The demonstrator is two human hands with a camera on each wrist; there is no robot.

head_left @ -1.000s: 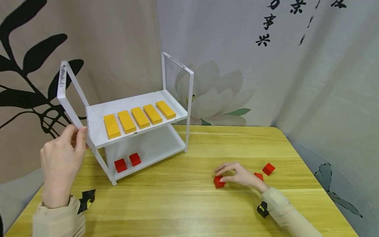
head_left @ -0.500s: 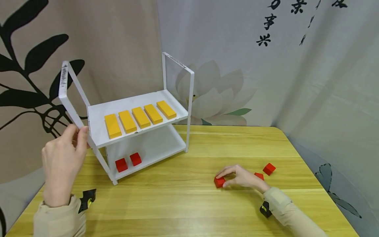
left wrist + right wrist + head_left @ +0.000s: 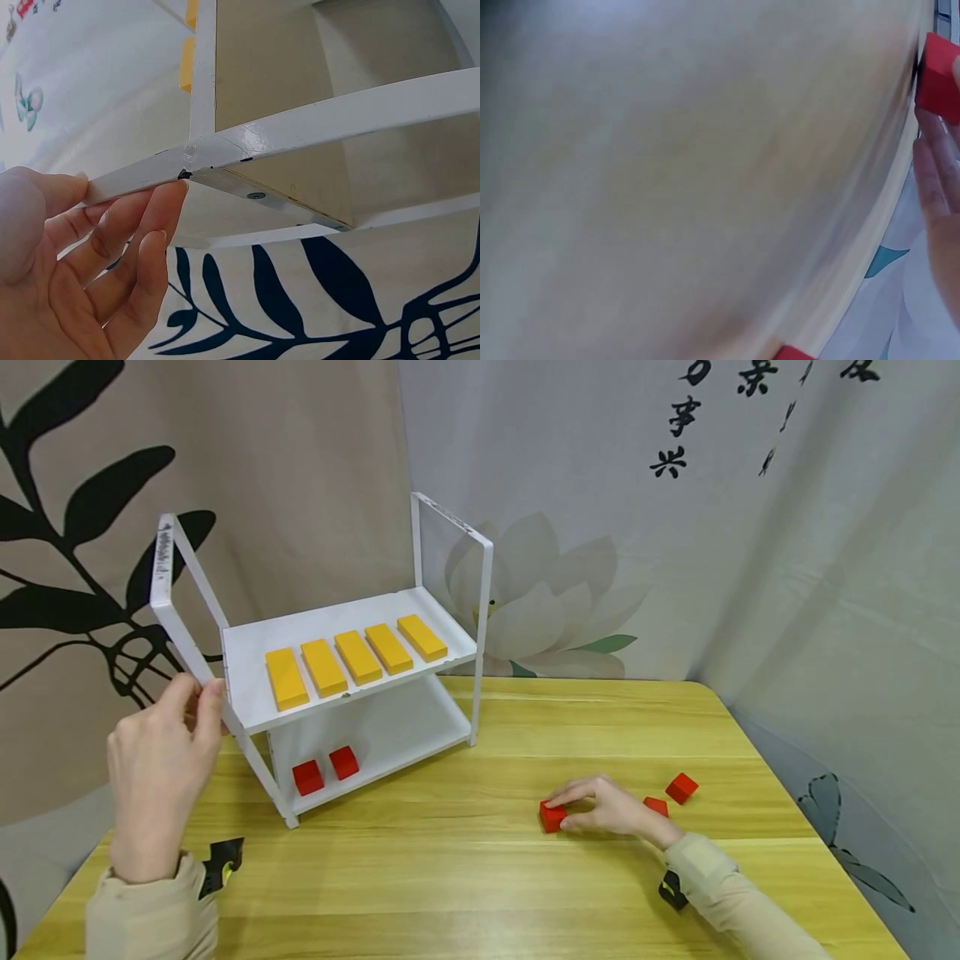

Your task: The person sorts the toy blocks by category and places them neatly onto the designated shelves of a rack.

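Observation:
A white two-tier shelf rack (image 3: pixel 405 727) stands on the left half of the table. My left hand (image 3: pixel 161 760) pinches the front post of its left side frame; in the left wrist view the thumb and fingers lie on opposite sides of that post (image 3: pixel 135 178). At the right, my right hand (image 3: pixel 615 810) holds a red cube (image 3: pixel 552 817) between thumb and fingers, low over the tabletop. The right wrist view catches this cube (image 3: pixel 937 79) only at its edge. Two more red cubes, one left (image 3: pixel 307 777) and one right (image 3: pixel 343 763), sit on the lower tier.
Several yellow rectangular blocks (image 3: pixel 358 657) lie in a row on the upper tier. Beyond the right wrist are two loose red cubes, one farther back (image 3: pixel 682 788) and one partly hidden by the forearm (image 3: pixel 657 807). A printed curtain (image 3: pixel 562 460) hangs behind the wooden table (image 3: pixel 420 877).
The right hand's fingers have come down onto the red cube and its thumb has moved to the cube's right side. That cube has shifted slightly. The left hand stays on the post.

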